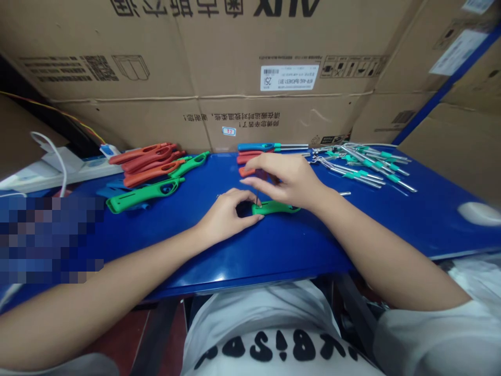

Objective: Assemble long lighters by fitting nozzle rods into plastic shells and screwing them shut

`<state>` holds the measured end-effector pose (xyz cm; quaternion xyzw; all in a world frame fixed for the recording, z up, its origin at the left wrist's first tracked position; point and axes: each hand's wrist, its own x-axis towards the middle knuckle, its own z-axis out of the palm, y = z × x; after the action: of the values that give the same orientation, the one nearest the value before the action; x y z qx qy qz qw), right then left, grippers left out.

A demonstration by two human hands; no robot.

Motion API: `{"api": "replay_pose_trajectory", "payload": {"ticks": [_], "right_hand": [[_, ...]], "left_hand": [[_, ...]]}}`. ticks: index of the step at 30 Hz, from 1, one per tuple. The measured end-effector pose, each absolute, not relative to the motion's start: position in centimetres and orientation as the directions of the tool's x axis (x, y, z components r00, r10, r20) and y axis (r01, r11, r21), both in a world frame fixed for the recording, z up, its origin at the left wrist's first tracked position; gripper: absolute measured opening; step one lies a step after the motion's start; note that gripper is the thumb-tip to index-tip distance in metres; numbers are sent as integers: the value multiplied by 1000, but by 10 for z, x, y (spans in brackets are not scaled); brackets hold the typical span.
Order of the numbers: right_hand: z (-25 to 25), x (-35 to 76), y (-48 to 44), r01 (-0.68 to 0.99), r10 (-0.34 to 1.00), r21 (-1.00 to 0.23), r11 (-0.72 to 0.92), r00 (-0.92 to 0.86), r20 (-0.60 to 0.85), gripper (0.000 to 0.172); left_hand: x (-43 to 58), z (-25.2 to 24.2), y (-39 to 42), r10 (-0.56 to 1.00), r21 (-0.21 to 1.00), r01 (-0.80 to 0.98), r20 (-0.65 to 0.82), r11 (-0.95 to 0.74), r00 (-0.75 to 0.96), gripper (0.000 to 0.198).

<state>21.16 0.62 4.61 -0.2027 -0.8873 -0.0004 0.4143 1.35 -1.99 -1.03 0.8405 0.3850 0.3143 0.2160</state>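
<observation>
My left hand (230,211) pinches the near end of a green lighter casing (272,208) between thumb and forefinger. The casing lies flat on the blue table, its far end pointing right beneath my right wrist. My right hand (291,177) hovers over it with curled fingers. From that hand a thin dark shaft, seemingly a screwdriver (257,198), drops upright onto the casing's left end. Its handle is hidden by the fingers. Just behind my right hand lie a blue lighter (254,147) with a metal tube and red ones (246,171), partly covered by the hand.
Red, green and blue casings (144,203) are piled at the left, beside a white power strip (90,168). Several metal tubes with green parts and wires (371,162) lie at the right. A white round object (479,214) sits near the right edge. Cardboard (219,68) walls the back.
</observation>
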Motion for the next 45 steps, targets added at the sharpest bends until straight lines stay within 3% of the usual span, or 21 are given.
{"api": "replay_pose_trajectory", "payload": {"ticks": [5, 10, 16, 21, 25, 27, 32, 38, 43, 45], "right_hand": [[46, 211, 6, 263, 442, -357, 896, -580, 684, 31], [46, 211, 8, 343, 398, -230, 911, -577, 714, 27], [47, 210, 5, 287, 468, -371, 883, -585, 662, 33], [48, 212, 7, 394, 406, -195, 898, -574, 711, 32], [48, 211, 6, 298, 444, -330, 895, -649, 618, 40], [48, 211, 6, 283, 460, -368, 886, -639, 616, 37], [49, 211, 5, 396, 436, -223, 891, -607, 664, 27], [51, 212, 5, 298, 476, -374, 878, -619, 625, 31], [52, 213, 7, 303, 396, -262, 916, -593, 701, 27], [53, 213, 5, 274, 393, -282, 919, -607, 691, 30]], "left_hand": [[13, -10, -21, 789, 609, 519, 343, -600, 509, 18], [14, -9, -20, 792, 615, 517, 342, -595, 505, 17], [14, -10, -20, 796, 609, 530, 331, -590, 507, 18], [14, -10, -20, 793, 612, 522, 339, -594, 506, 17], [14, -10, -20, 794, 614, 520, 340, -594, 504, 17], [14, -10, -19, 793, 615, 518, 341, -594, 504, 18], [14, -11, -19, 789, 612, 514, 355, -601, 501, 18], [14, -10, -19, 790, 614, 514, 345, -599, 507, 18], [14, -10, -19, 795, 619, 518, 335, -591, 507, 18], [14, -10, -19, 792, 620, 514, 334, -593, 510, 18]]}}
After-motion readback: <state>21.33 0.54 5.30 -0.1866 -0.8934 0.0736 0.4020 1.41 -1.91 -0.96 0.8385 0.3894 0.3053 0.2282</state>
